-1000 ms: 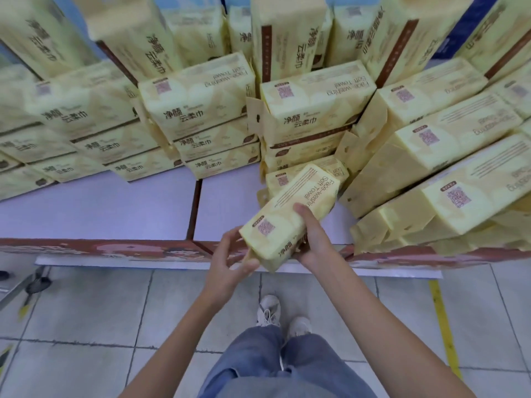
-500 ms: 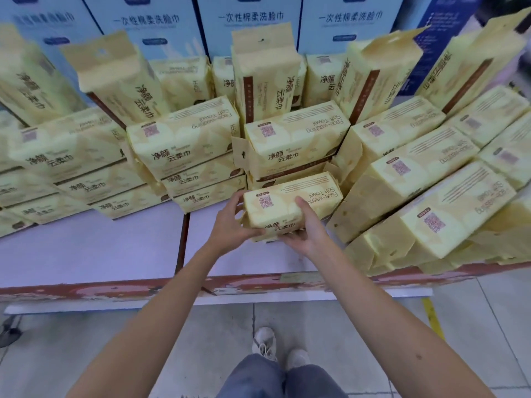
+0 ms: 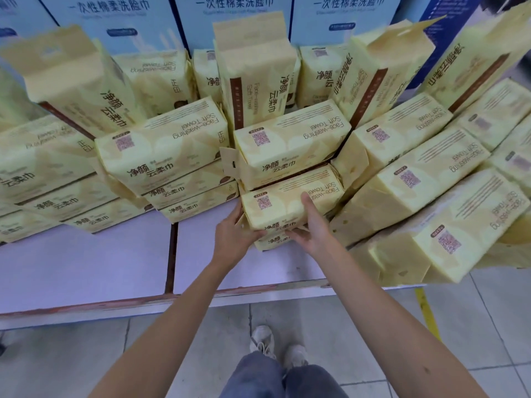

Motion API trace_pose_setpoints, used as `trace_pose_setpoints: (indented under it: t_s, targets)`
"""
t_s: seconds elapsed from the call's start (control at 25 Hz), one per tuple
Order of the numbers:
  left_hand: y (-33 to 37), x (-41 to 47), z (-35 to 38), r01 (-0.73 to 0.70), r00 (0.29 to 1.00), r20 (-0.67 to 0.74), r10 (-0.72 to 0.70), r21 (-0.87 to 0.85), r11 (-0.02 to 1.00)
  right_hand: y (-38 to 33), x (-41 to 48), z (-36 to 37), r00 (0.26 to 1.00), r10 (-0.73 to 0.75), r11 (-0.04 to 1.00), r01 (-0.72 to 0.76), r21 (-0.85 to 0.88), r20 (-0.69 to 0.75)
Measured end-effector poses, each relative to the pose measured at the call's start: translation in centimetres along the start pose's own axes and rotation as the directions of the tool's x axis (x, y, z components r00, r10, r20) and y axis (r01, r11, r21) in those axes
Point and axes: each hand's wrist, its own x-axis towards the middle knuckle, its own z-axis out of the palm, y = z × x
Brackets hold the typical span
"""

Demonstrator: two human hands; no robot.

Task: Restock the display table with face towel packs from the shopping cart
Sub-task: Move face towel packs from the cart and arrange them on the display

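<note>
A yellow face towel pack [image 3: 290, 199] lies flat on top of another pack [image 3: 268, 241] at the front of the middle stack on the white display table [image 3: 86, 265]. My left hand [image 3: 232, 234] grips its left end, thumb under the front edge. My right hand [image 3: 311, 222] holds its right front, thumb up over the top face and fingers underneath. Behind it sits a higher pack [image 3: 290, 142] of the same kind. The shopping cart is out of view.
Stacks of yellow packs [image 3: 161, 147] fill the table's back and left, and tilted packs [image 3: 431, 196] lean along the right, overhanging the front edge. Blue cartons [image 3: 230, 12] stand behind. Tiled floor and my shoes [image 3: 275, 349] are below.
Both hands carried the pack from above the table's front edge forward onto the low pack in the middle stack, turning it level. The camera tilted up toward the display.
</note>
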Motion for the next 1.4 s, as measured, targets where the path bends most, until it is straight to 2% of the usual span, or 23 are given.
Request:
trace_pose_setpoints:
  t_s: [0.12, 0.36, 0.44, 0.48, 0.56, 0.68, 0.8, 0.92, 1.04, 1.2, 1.4]
  targets:
    - [0.1, -0.2, 0.3, -0.028, 1.0, 0.002, 0.028, 0.042, 0.999, -0.7, 0.4, -0.2, 0.996, -0.031, 0.999, 0.03, -0.011, -0.079]
    - [0.1, -0.1, 0.2, 0.006, 1.0, 0.017, -0.007, 0.063, 0.998, -0.8, 0.0, -0.6, 0.998, -0.039, 0.995, 0.034, -0.092, -0.048]
    - [0.1, -0.6, 0.3, 0.106, 0.994, -0.034, -0.104, 0.06, 0.993, -0.6, -0.5, -1.1, 0.998, -0.063, 0.991, 0.059, -0.121, -0.028]
    - [0.1, -1.0, 0.4, 0.199, 0.979, -0.065, -0.196, 0.059, 0.978, -0.4, -0.8, -1.3, 0.996, -0.084, 0.989, 0.08, -0.127, -0.024]
    - [0.1, -2.4, 0.2, 0.382, 0.919, -0.111, -0.378, 0.013, 0.924, 0.1, -1.6, -2.2, 0.99, -0.142, 0.969, 0.138, -0.203, -0.006]
    - [0.1, -6.3, -0.3, 0.483, 0.861, -0.125, -0.493, -0.104, 0.87, 1.9, -3.0, -4.2, 0.978, -0.196, 0.871, 0.205, -0.446, 0.066]
    - [0.1, -12.5, 0.0, 0.49, 0.848, -0.113, -0.517, -0.2, 0.848, 4.5, -4.7, -7.3, 0.957, -0.172, 0.668, 0.289, -0.686, 0.235]
    - [-0.6, -19.5, 0.7, 0.493, 0.827, -0.181, -0.532, -0.22, 0.841, 7.4, -6.6, -10.9, 0.919, -0.094, 0.492, 0.377, -0.785, 0.382]
    - [-1.7, -26.5, 1.6, 0.539, 0.716, -0.292, -0.634, -0.346, 0.768, 10.2, -8.0, -14.1, 0.888, 0.026, 0.351, 0.421, -0.836, 0.459]
    - [-2.8, -35.4, 3.1, 0.508, 0.487, -0.421, -0.765, -0.576, 0.641, 13.4, -9.8, -15.5, 0.828, 0.245, 0.15, 0.482, -0.863, 0.505]
    - [-4.2, -44.2, 4.4, 0.387, 0.213, -0.471, -0.856, -0.764, 0.517, 18.6, -12.8, -12.1, 0.7, 0.475, -0.037, 0.621, -0.783, 0.533]
